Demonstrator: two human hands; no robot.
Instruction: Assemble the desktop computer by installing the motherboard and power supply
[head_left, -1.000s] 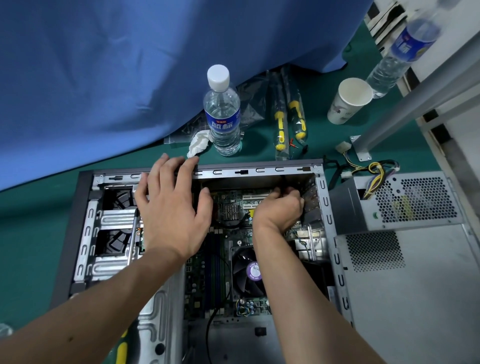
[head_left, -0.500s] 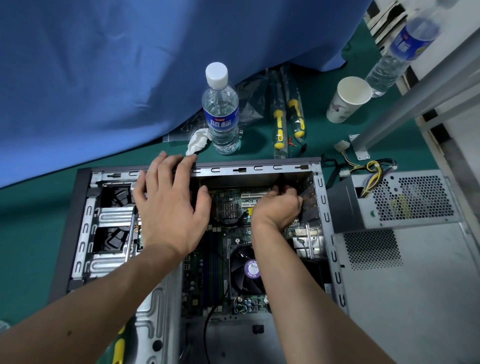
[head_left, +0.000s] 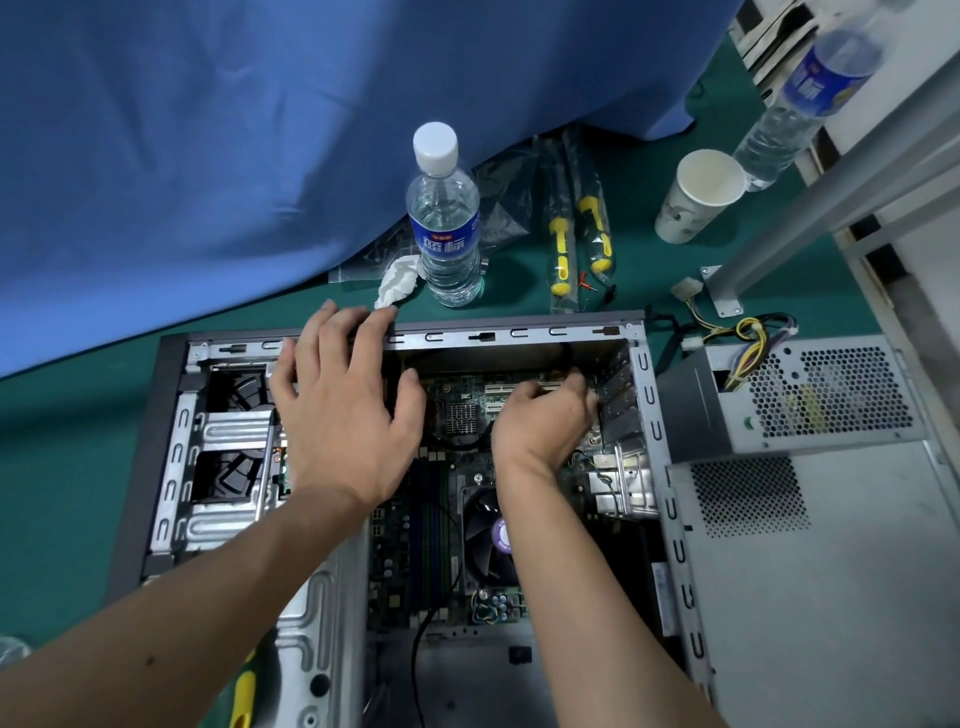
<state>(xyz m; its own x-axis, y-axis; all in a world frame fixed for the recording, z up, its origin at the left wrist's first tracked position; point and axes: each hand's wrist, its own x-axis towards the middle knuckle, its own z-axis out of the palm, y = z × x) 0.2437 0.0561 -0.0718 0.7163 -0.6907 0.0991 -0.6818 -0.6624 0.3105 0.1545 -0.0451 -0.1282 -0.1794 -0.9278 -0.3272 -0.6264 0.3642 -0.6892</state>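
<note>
Nearest, at 6 o'clock, both bare forearms reach into the open computer case (head_left: 519, 338), which lies on its side on the green mat (head_left: 57, 467). Motherboard (head_left: 447, 519) sits in the case floor, centre frame, with the CPU fan (head_left: 485, 540) at about 6 o'clock of the right hand. Right hand (head_left: 545, 421) is curled knuckles-up over the far end of the board near the white expansion slots; fingertips hidden, so cannot tell what, if anything, it holds. Left hand (head_left: 343, 410), at 9 o'clock of the right, has fingers straight and spread, fingertips resting on the far top rail of the case, gripping nothing. Power supply (head_left: 810, 395) is outside the case, at 3 o'clock, lying on the grey side panel (head_left: 831, 597), its yellow and black wires trailing toward 12. Farther, at 12 o'clock: water bottle (head_left: 444, 223) upright, crumpled tissue (head_left: 397, 280) just beside it, two bagged yellow-handled screwdrivers (head_left: 576, 239), paper cup (head_left: 698, 195), blue cloth (head_left: 234, 130) behind.
</note>
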